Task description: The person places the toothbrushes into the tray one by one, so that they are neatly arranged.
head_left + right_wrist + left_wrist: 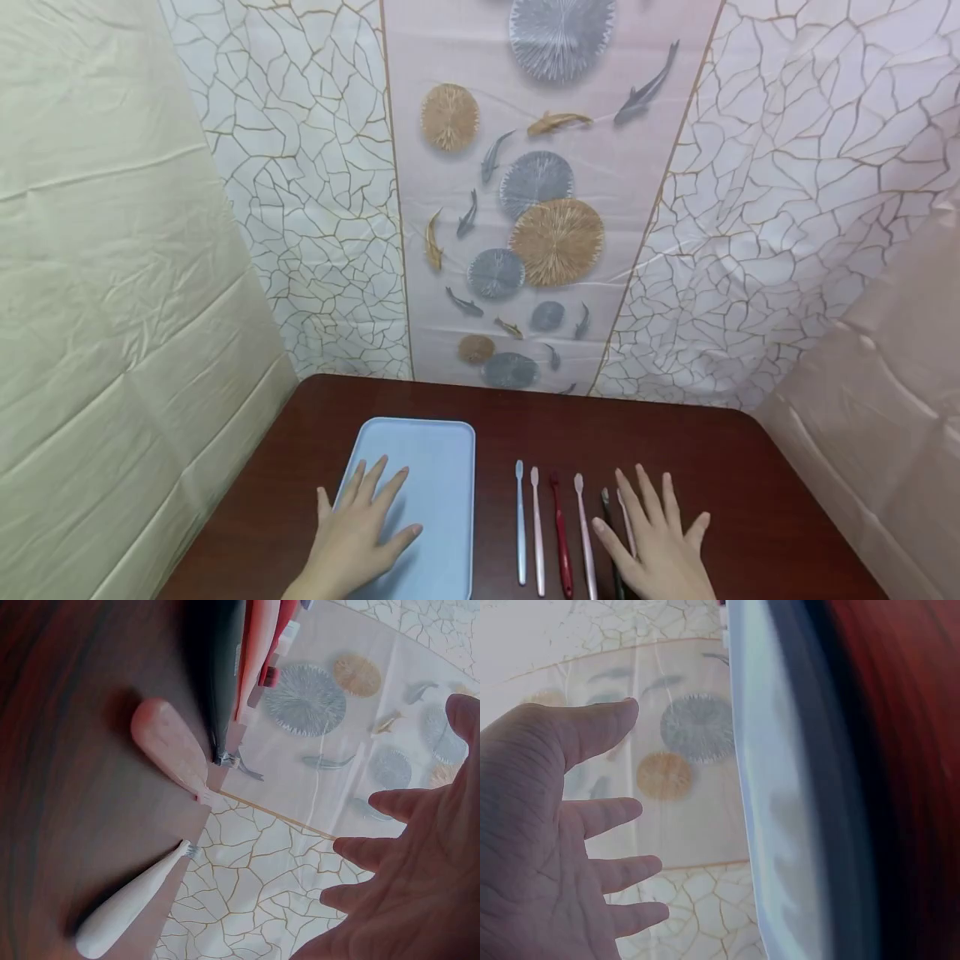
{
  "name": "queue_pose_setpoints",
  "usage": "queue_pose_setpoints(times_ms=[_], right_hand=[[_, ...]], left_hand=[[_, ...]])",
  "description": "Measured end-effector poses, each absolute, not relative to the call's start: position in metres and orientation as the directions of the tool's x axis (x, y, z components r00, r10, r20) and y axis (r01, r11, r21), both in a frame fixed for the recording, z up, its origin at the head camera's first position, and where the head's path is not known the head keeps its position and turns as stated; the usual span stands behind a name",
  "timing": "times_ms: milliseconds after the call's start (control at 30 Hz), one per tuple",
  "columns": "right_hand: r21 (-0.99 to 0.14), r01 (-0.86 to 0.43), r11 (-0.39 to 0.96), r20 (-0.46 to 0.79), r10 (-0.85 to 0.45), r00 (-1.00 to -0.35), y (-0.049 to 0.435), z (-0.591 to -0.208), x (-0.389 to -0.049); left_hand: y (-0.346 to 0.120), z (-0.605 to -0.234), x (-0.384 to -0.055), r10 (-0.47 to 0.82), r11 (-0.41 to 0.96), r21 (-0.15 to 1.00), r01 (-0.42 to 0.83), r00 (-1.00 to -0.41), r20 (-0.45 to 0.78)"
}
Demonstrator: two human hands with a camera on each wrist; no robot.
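We see our left hand lying flat, fingers straight and spread, on the near left part of a pale blue rectangular plastic tray with rounded corners; it holds nothing. The tray sits on the left half of a dark reddish-brown wooden table, well apart from the table's far edge.

Our right hand rests palm down to the right of the tray, fingers spread wide and empty, laid over the near ends of the rightmost toothbrushes. The brushes lie in a row between the tray and that hand, bristles toward the far side: a light blue toothbrush just beside the tray, then a white toothbrush, a dark red toothbrush, a pale pink toothbrush, a black toothbrush and another pale one partly hidden under our fingers.

In the left wrist view the open palm hovers beside the tray's rim. Behind the table hangs a sheet printed with fish and round discs.
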State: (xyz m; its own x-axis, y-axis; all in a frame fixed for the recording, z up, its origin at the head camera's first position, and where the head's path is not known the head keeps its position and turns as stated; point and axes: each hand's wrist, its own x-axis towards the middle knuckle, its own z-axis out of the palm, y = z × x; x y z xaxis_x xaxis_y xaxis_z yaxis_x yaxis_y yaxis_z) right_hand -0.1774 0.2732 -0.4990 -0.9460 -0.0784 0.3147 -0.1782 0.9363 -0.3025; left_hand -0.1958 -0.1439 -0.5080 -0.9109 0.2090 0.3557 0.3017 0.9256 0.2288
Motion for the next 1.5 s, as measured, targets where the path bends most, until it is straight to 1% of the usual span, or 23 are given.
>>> queue_pose_setpoints(times_ms=[267,500,733,933,1100,1300,1500], right_hand=[[-0.331,-0.197,0.923,0.342,-0.077,-0.936,0.274,-0.503,-0.176],[-0.329,-0.181,0.927,0.333,-0.065,-0.941,0.274,-0.502,-0.175],[-0.333,-0.18,0.926,0.333,-0.063,-0.941,0.273,-0.501,-0.174],[-0.32,-0.184,0.929,0.351,-0.064,-0.934,0.273,-0.504,-0.173],[-0.316,-0.191,0.929,0.362,-0.068,-0.93,0.272,-0.504,-0.173],[-0.319,-0.189,0.929,0.355,-0.067,-0.932,0.271,-0.503,-0.172],[-0.33,-0.19,0.925,0.346,-0.069,-0.936,0.27,-0.504,-0.172]], left_hand=[[-0.115,-0.499,-0.2,0.263,0.909,0.217,0.356,-0.893,0.365],[-0.067,-0.492,-0.203,0.34,0.893,0.18,0.412,-0.881,0.329],[-0.013,-0.488,-0.208,0.354,0.91,0.137,0.392,-0.904,0.239],[0.017,-0.493,-0.221,0.368,0.913,0.116,0.392,-0.911,0.187],[0.035,-0.498,-0.229,0.365,0.923,0.071,0.378,-0.919,0.149],[0.049,-0.507,-0.235,0.349,0.937,0.0,0.35,-0.935,0.067],[0.054,-0.514,-0.237,0.315,0.949,-0.016,0.315,-0.948,0.051]])
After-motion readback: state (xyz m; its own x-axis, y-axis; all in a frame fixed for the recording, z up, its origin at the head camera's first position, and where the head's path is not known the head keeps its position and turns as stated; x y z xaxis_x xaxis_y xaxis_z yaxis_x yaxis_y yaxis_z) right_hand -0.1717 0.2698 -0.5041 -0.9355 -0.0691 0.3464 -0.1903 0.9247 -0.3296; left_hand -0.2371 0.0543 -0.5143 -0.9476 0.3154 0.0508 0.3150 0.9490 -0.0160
